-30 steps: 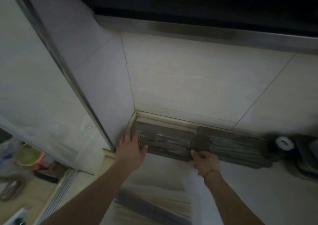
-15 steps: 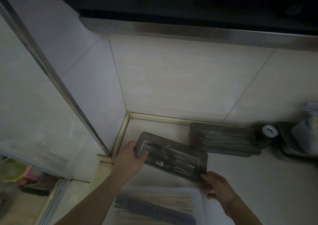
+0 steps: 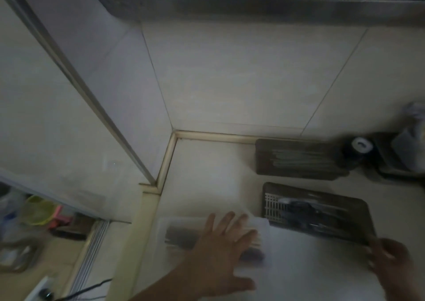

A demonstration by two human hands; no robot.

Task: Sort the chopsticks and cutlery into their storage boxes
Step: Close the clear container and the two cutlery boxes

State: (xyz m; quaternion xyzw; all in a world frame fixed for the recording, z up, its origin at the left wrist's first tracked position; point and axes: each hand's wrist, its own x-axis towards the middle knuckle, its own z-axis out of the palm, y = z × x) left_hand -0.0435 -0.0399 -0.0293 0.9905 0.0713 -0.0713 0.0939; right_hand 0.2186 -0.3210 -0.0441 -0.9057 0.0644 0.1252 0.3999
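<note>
On the counter you have two dark boxes: the chopstick box against the wall, and the cutlery box nearer you, its near corner pinched by your right hand. Your left hand hovers spread and empty over the clear tray of unsorted chopsticks. You're setting up; next, free the box and pick chopsticks from the tray

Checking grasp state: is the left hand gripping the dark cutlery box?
No, the left hand lies spread over the clear tray; the cutlery box sits apart.
</note>
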